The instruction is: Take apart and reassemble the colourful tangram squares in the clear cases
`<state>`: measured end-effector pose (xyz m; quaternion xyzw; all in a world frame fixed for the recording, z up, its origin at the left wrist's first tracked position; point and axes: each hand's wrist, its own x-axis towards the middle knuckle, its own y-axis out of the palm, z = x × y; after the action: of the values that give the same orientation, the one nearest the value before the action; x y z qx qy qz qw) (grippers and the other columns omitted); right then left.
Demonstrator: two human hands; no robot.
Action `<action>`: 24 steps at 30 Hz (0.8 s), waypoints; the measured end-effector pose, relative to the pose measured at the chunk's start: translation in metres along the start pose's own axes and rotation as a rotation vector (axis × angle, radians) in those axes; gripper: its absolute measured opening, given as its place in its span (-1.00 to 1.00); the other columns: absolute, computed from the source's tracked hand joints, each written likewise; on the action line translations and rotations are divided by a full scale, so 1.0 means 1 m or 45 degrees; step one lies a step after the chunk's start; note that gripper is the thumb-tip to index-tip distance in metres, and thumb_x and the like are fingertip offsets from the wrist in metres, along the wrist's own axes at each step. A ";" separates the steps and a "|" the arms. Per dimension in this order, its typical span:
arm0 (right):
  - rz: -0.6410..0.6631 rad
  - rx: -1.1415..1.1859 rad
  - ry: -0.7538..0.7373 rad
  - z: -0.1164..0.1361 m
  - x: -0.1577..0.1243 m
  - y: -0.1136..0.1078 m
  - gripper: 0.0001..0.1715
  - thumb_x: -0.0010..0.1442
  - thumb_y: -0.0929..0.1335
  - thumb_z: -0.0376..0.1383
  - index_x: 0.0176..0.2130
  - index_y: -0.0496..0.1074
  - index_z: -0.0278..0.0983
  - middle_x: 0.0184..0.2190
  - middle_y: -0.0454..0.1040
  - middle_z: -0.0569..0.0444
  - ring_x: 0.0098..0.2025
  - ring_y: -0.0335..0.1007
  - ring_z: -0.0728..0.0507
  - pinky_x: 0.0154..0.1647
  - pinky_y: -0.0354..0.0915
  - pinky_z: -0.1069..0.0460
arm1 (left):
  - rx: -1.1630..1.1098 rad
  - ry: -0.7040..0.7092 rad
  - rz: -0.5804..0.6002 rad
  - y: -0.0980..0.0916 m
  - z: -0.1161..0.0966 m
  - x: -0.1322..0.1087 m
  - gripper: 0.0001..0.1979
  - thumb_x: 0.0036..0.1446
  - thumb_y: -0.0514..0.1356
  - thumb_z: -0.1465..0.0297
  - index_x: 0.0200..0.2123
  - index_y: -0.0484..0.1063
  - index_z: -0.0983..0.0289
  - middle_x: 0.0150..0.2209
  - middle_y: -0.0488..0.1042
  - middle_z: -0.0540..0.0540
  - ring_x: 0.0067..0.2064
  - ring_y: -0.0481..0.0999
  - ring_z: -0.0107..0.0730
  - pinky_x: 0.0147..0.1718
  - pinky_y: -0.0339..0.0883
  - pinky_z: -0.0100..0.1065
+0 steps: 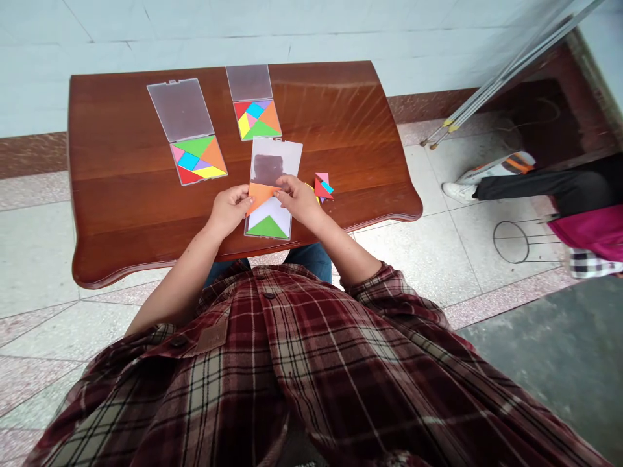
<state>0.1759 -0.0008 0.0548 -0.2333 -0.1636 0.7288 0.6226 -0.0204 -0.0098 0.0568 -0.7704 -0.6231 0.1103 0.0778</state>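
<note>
Between my two hands is an orange tangram triangle, lying over an open clear plastic case. My left hand pinches its left corner, and my right hand pinches its right end. A green triangle sits in the near part of the case. The case's lid is folded back, away from me. Beside my right hand, several loose tangram pieces in red, pink, blue, purple and yellow lie in a small pile, partly hidden by that hand.
Two open cases with filled tangrams, one at the left and one at the back, rest on the brown wooden table. A tiled wall stands behind. Crutches lean at the right, near a seated person's leg.
</note>
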 end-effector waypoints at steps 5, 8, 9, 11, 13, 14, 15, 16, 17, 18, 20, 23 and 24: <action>-0.033 -0.258 -0.221 0.011 -0.006 -0.008 -0.89 0.17 0.35 -0.32 -0.26 0.46 -0.27 -0.20 0.43 0.00 -0.09 0.33 -0.15 -0.01 0.23 -0.05 | 0.203 0.058 0.220 -0.006 -0.006 0.001 -0.71 0.06 0.14 0.38 -0.17 0.56 0.29 -0.53 0.39 -0.08 -0.50 0.27 -0.53 -0.42 0.22 -0.45; 0.125 -0.236 -0.248 0.022 -0.007 -0.013 -0.93 0.17 0.35 -0.33 -0.30 0.46 -0.26 -0.31 0.40 0.08 -0.19 0.31 -0.10 -0.09 0.22 -0.01 | 0.374 0.144 0.295 -0.009 -0.015 0.002 -0.76 0.08 0.14 0.40 -0.22 0.57 0.26 -0.50 0.39 -0.08 -0.46 0.31 -0.50 -0.37 0.23 -0.43; 0.188 -0.196 -0.231 0.026 -0.007 -0.014 -0.94 0.17 0.34 -0.34 -0.30 0.45 -0.26 -0.36 0.37 0.12 -0.25 0.30 -0.07 -0.15 0.22 0.01 | 0.412 0.179 0.290 -0.010 -0.019 0.003 -0.77 0.07 0.15 0.40 -0.23 0.57 0.25 -0.48 0.42 -0.07 -0.43 0.34 -0.49 -0.34 0.25 -0.42; 0.286 -0.097 -0.182 0.033 -0.007 -0.015 -0.94 0.15 0.35 -0.38 -0.29 0.41 -0.26 -0.45 0.32 0.19 -0.35 0.26 -0.01 -0.23 0.21 0.05 | 0.447 0.237 0.230 -0.013 -0.023 0.005 -0.77 0.07 0.17 0.40 -0.21 0.56 0.24 -0.45 0.44 -0.05 -0.40 0.36 -0.47 -0.29 0.28 -0.39; 0.316 0.025 -0.103 0.036 -0.007 -0.015 -0.85 0.14 0.35 -0.42 -0.24 0.36 -0.24 -0.50 0.28 0.25 -0.41 0.25 0.02 -0.30 0.23 0.08 | 0.421 0.259 0.088 -0.016 -0.020 0.008 -0.77 0.07 0.19 0.38 -0.19 0.54 0.24 -0.42 0.47 -0.02 -0.38 0.39 -0.44 -0.27 0.31 -0.37; 0.303 0.089 -0.039 0.036 -0.008 -0.014 -0.81 0.14 0.35 -0.44 -0.22 0.33 -0.23 -0.52 0.27 0.27 -0.45 0.26 0.03 -0.33 0.24 0.09 | 0.398 0.253 -0.009 -0.018 -0.015 0.009 -0.77 0.07 0.19 0.37 -0.18 0.53 0.25 -0.40 0.49 0.00 -0.37 0.41 -0.43 -0.26 0.32 -0.36; 0.279 0.150 0.037 0.036 -0.009 -0.011 -0.79 0.15 0.35 -0.46 -0.21 0.30 -0.22 -0.54 0.26 0.29 -0.48 0.27 0.04 -0.37 0.25 0.10 | 0.386 0.235 -0.121 -0.020 -0.009 0.010 -0.77 0.08 0.19 0.35 -0.19 0.52 0.26 -0.37 0.51 0.02 -0.35 0.42 -0.42 -0.24 0.33 -0.35; 0.244 0.208 0.118 0.034 -0.009 -0.008 -0.79 0.17 0.34 -0.46 -0.21 0.27 -0.22 -0.55 0.27 0.30 -0.51 0.29 0.04 -0.41 0.27 0.11 | 0.406 0.197 -0.191 -0.021 -0.002 0.009 -0.80 0.09 0.19 0.35 -0.22 0.51 0.26 -0.37 0.52 0.03 -0.35 0.43 -0.41 -0.24 0.33 -0.34; 0.202 0.263 0.197 0.031 -0.010 -0.003 -0.81 0.20 0.32 -0.47 -0.23 0.24 -0.22 -0.57 0.28 0.30 -0.53 0.31 0.04 -0.45 0.28 0.12 | 0.433 0.142 -0.233 -0.022 0.005 0.008 -0.84 0.07 0.19 0.35 -0.27 0.50 0.26 -0.38 0.52 0.04 -0.36 0.43 -0.41 -0.24 0.33 -0.34; 0.159 0.316 0.268 0.028 -0.011 0.002 -0.82 0.22 0.31 -0.47 -0.27 0.22 -0.22 -0.58 0.29 0.29 -0.55 0.33 0.05 -0.48 0.29 0.14 | 0.457 0.077 -0.214 -0.021 0.012 0.006 -0.85 0.07 0.18 0.36 -0.30 0.50 0.26 -0.39 0.52 0.04 -0.37 0.43 -0.41 -0.26 0.33 -0.34; 0.094 0.414 0.373 0.022 -0.012 0.013 -0.79 0.26 0.29 -0.47 -0.34 0.17 -0.21 -0.61 0.31 0.28 -0.56 0.37 0.05 -0.52 0.32 0.15 | 0.468 -0.019 -0.168 -0.018 0.022 -0.002 -0.84 0.07 0.16 0.38 -0.28 0.49 0.26 -0.39 0.53 0.04 -0.42 0.40 -0.42 -0.32 0.32 -0.34; 0.055 0.518 0.449 0.016 -0.016 0.027 -0.74 0.26 0.29 -0.47 -0.38 0.15 -0.21 -0.62 0.32 0.27 -0.56 0.41 0.04 -0.55 0.36 0.15 | 0.541 -0.073 -0.107 -0.012 0.024 -0.020 -0.76 0.05 0.15 0.40 -0.19 0.49 0.26 -0.38 0.53 0.04 -0.47 0.36 -0.43 -0.35 0.29 -0.34; 0.045 0.537 0.465 0.015 -0.017 0.030 -0.74 0.26 0.29 -0.47 -0.39 0.14 -0.21 -0.62 0.33 0.27 -0.56 0.43 0.03 -0.55 0.37 0.15 | 0.577 -0.081 -0.087 -0.010 0.022 -0.026 -0.74 0.04 0.16 0.40 -0.16 0.49 0.26 -0.38 0.53 0.04 -0.47 0.35 -0.43 -0.35 0.29 -0.34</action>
<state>0.1445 -0.0218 0.0540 -0.2289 0.1105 0.7033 0.6639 -0.0410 -0.0333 0.0404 -0.7077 -0.6103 0.2689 0.2331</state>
